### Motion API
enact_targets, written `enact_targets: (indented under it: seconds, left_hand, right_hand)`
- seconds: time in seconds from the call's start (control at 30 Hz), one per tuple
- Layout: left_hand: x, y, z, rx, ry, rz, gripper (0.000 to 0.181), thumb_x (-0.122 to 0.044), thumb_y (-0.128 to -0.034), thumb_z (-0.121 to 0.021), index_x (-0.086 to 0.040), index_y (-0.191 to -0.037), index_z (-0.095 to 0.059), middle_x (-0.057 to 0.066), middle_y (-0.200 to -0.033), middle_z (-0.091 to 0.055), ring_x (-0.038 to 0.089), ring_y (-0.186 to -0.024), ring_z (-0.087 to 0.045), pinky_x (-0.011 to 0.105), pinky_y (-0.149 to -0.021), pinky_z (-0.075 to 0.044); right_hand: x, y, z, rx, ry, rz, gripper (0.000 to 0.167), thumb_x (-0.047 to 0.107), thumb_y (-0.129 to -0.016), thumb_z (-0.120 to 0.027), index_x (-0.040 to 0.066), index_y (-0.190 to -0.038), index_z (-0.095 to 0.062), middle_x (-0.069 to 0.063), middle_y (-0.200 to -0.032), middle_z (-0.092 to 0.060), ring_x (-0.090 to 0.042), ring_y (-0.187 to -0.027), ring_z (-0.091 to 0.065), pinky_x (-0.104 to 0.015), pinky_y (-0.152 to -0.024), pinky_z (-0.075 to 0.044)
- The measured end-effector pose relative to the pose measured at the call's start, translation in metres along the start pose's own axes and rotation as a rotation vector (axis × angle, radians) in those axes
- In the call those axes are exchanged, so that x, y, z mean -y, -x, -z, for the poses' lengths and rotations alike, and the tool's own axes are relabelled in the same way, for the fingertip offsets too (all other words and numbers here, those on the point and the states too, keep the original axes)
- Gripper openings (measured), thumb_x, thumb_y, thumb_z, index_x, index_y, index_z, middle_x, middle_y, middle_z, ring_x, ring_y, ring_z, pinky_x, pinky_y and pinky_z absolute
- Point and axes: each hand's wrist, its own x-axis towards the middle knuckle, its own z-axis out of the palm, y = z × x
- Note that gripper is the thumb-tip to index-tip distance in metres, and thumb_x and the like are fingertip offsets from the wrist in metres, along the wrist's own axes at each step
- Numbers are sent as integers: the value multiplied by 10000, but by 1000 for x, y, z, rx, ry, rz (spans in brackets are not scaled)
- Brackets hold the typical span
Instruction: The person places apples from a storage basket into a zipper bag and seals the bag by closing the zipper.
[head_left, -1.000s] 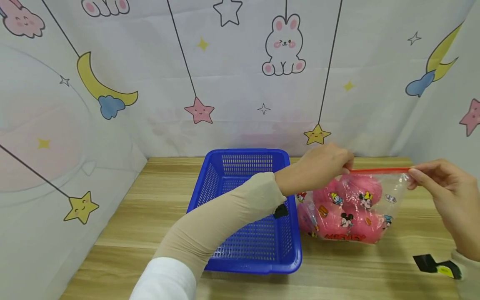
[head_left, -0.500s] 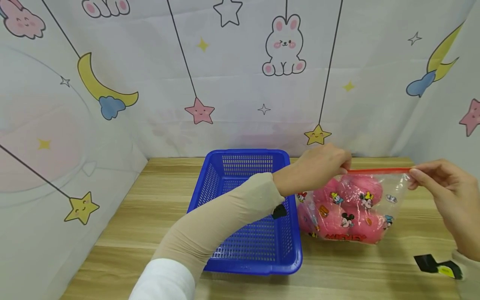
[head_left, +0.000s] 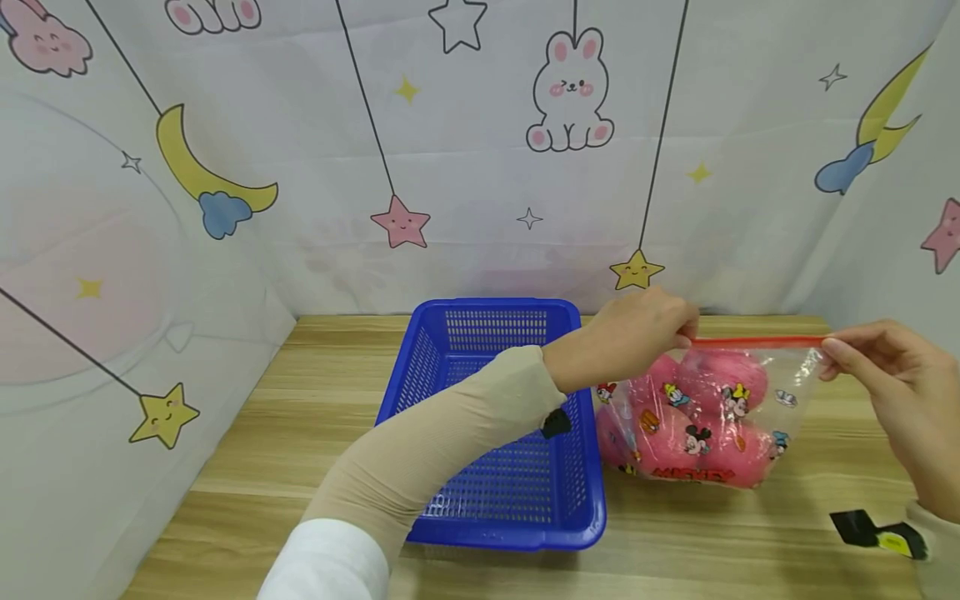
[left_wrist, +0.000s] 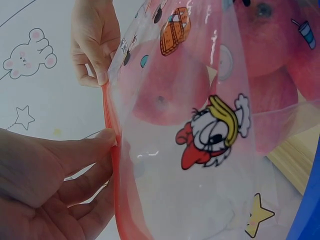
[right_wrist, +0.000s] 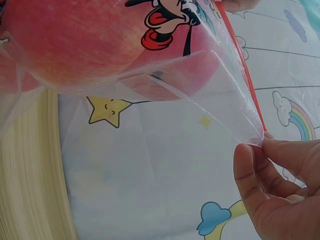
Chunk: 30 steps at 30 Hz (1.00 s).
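A clear zip bag with a red zip strip and cartoon prints stands on the table, right of the basket. Several pink-red round fruits lie inside it. My left hand reaches across the basket and pinches the zip strip between thumb and forefinger; the left wrist view shows this grip close up. At the bag's right end, my right hand pinches the top corner, with thumb and finger meeting on it in the right wrist view. Between the hands the strip is stretched straight. My left forearm hides part of the basket.
A blue slotted plastic basket sits directly left of the bag, on the wood-grain table. Behind and at both sides hangs a white cloth printed with stars, moons and rabbits.
My left hand has slid slightly left along the red zip strip. My right hand keeps its pinch on the corner, almost unmoved, and the bag and basket stay in place.
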Motion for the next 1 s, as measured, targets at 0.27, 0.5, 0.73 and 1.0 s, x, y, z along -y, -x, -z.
enact_targets:
  seconds: [0.27,0.5,0.73,1.0]
  left_hand:
    - [2,1,0,2,1,-2,185,-253,-1011,-575,-151,-1085,-711,-81,-1023,-674,32,-915,-595,124,-737,-453]
    - [4,2,0,-2,19,-1,188,-255,-1013,-569,-144,-1064,-713,-79,-993,-673,25,-873,-590,123,-719,-448]
    - [6,3,0,2,30,15,188,-259,-1010,-577,-152,-1071,-720,-85,-998,-680,27,-882,-595,125,-724,-454]
    - [9,3,0,3,37,23,186,-255,-1012,-578,-153,-1071,-722,-84,-1001,-678,24,-875,-590,131,-736,-455]
  right_hand:
    - [-2,0,1,6,-31,7,129,-72,-967,-565,11,-979,-664,142,-842,-653,-9,-644,-585,-70,-694,-478]
    - [-1,-1,0,-2,-18,7,107,-63,-969,-566,-7,-984,-655,151,-835,-650,-3,-641,-584,-69,-697,-476]
    - [-2,-1,0,5,-50,19,188,-90,-966,-550,46,-960,-679,140,-835,-659,-9,-639,-591,-73,-685,-480]
    - [-2,-1,-1,-6,-40,28,186,-85,-967,-553,53,-950,-678,144,-811,-660,-1,-626,-591,-69,-692,-473]
